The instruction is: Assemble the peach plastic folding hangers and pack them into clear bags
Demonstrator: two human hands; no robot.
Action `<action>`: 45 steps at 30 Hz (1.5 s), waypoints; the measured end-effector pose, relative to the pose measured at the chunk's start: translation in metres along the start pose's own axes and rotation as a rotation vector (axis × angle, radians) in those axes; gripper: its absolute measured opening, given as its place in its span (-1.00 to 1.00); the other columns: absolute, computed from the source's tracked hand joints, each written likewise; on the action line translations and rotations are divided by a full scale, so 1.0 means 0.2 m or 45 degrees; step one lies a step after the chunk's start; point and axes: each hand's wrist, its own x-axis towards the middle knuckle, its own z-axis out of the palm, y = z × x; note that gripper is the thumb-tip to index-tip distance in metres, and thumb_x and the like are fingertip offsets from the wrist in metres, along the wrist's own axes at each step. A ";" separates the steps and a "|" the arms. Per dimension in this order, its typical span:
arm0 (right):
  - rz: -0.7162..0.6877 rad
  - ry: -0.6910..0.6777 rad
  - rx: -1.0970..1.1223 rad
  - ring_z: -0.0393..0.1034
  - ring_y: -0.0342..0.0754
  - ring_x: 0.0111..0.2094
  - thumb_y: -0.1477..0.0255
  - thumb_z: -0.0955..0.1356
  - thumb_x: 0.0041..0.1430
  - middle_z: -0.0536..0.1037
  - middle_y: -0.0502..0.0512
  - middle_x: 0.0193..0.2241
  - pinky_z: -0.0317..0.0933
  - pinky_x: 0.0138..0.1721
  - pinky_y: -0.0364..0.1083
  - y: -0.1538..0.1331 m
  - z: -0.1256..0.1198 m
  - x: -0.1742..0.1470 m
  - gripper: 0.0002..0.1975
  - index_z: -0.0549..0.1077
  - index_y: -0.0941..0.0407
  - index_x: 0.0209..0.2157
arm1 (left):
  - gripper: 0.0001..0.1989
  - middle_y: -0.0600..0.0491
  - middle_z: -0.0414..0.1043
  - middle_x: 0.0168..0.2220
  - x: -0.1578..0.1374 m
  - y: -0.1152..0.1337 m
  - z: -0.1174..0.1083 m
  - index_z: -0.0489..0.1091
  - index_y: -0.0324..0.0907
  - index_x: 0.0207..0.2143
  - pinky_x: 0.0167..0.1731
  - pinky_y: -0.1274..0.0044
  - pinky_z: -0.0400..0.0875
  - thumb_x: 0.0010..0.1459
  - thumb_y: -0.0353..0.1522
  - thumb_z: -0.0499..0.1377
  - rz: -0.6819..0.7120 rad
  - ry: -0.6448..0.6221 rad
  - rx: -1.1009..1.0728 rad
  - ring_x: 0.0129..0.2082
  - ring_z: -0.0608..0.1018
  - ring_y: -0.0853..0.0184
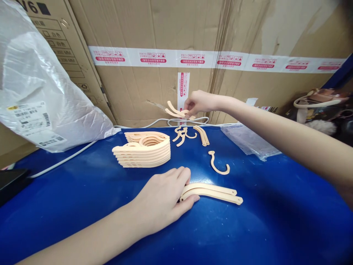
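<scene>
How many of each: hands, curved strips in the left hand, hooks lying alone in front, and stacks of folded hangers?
Hands, left hand and right hand: 2
Curved strips: 2
Lone hook: 1
Stack of folded hangers: 1
Total: 6

The scene is bright overall, and a pale glare gleams on the blue table (253,237) beside the left hand (164,197), which is clearly lit. A broad, soft shadow darkens the table's right side. The plastic bag (30,70) catches a whitish sheen. Wide-angle stretching shows toward the edges; the clutter (317,106) at right looks dim and soft, and the top right corner is blurred and dark.
</scene>
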 end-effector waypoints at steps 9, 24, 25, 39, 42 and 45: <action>0.128 -0.431 0.886 0.50 -0.10 -0.42 0.29 0.50 -0.07 0.60 -0.02 -0.45 0.38 -0.41 -0.13 -0.07 0.13 -0.43 -0.72 0.50 0.10 -0.30 | -0.79 0.12 0.33 -0.42 0.00 0.00 0.00 0.16 -0.12 -0.35 -0.57 0.54 0.11 0.28 -0.20 0.03 0.005 0.006 0.027 -0.52 0.37 0.34; -0.038 -0.596 1.053 0.46 -0.15 -0.42 0.28 0.48 -0.01 0.57 -0.01 -0.42 0.31 -0.37 -0.16 -0.23 0.30 -0.52 -0.66 0.45 0.15 -0.23 | -0.65 -0.09 0.36 0.09 0.00 -0.03 0.01 0.29 -0.24 0.08 0.07 0.27 0.17 0.38 -0.25 -0.05 0.201 0.313 0.207 0.05 0.37 0.13; -0.034 -0.582 1.066 0.46 -0.15 -0.42 0.27 0.48 -0.01 0.58 0.00 -0.42 0.31 -0.37 -0.16 -0.22 0.31 -0.52 -0.66 0.45 0.15 -0.23 | -0.65 -0.08 0.40 0.05 0.00 -0.03 0.02 0.31 -0.25 0.06 0.05 0.27 0.17 0.38 -0.25 -0.05 0.202 0.295 0.219 0.02 0.39 0.14; -0.125 -0.289 0.829 0.38 -0.15 -0.44 0.17 0.43 0.07 0.58 0.02 -0.45 0.21 -0.40 -0.16 -0.19 0.40 -0.50 -0.66 0.53 0.16 -0.26 | -0.59 -0.12 0.44 -0.05 0.00 -0.04 0.01 0.36 -0.35 0.04 -0.09 0.29 0.27 0.36 -0.21 -0.02 0.200 0.273 0.322 -0.12 0.44 0.11; -0.115 -0.245 0.819 0.36 -0.15 -0.43 0.17 0.44 0.06 0.58 0.03 -0.42 0.20 -0.39 -0.15 -0.16 0.41 -0.49 -0.66 0.54 0.16 -0.27 | -0.54 -0.15 0.42 0.01 0.01 -0.05 0.02 0.34 -0.38 0.07 -0.04 0.29 0.24 0.37 -0.18 -0.04 0.212 0.281 0.350 -0.05 0.42 0.09; -0.101 -0.208 0.814 0.34 -0.15 -0.40 0.18 0.44 0.06 0.57 0.05 -0.37 0.21 -0.37 -0.15 -0.14 0.42 -0.49 -0.63 0.53 0.17 -0.22 | -0.48 -0.16 0.39 0.06 0.01 -0.06 0.04 0.32 -0.39 0.10 0.02 0.30 0.20 0.38 -0.14 -0.08 0.212 0.276 0.356 0.03 0.39 0.08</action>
